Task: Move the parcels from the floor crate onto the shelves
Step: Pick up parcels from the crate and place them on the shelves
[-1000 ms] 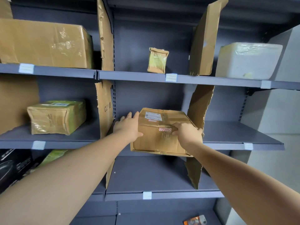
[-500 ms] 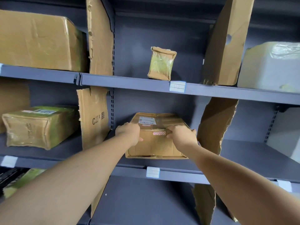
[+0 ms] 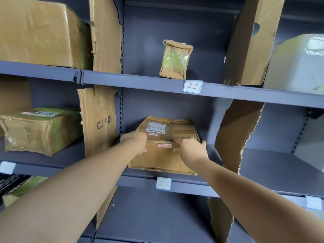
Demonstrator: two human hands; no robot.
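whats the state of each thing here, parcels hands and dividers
brown parcel, sealed, lying on the middle shelf, held by both hands
left hand, grips the parcel's upper left edge
right hand, grips its upper right edge
small taped parcel, upright on the upper shelf, untouched
green-taped parcel, lying flat, dented, untouched
cardboard divider, standing, edge torn
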